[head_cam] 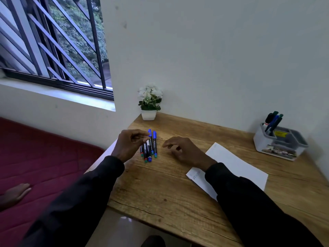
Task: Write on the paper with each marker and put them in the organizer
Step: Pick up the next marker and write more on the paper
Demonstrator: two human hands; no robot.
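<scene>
My left hand (130,144) hangs over the table (160,189) with its fingers curled. The thumb and forefinger tips sit right at the blue cap of 1 marker in the bunch of markers (149,150) just to the hand's right. From here I cannot tell whether those fingertips pinch that marker or only touch it. The bunch lies side by side on the wood between my 2 hands, with 2 blue caps pointing away from me.

My right hand (180,149) rests on the table just right of the bunch. Its fingers are loosely curled, hold nothing and are apart from the markers. The paper (238,164) lies flat just right of that hand, and my right sleeve (231,186) crosses its near corner. Faint writing shows by that corner, too small to read.

Well to the right of the right hand, toward the wall, stands the organizer (283,145), with several upright markers (272,121) in its left-end compartment. Ahead of the left hand, against the wall, stands a flower pot (149,115).
</scene>
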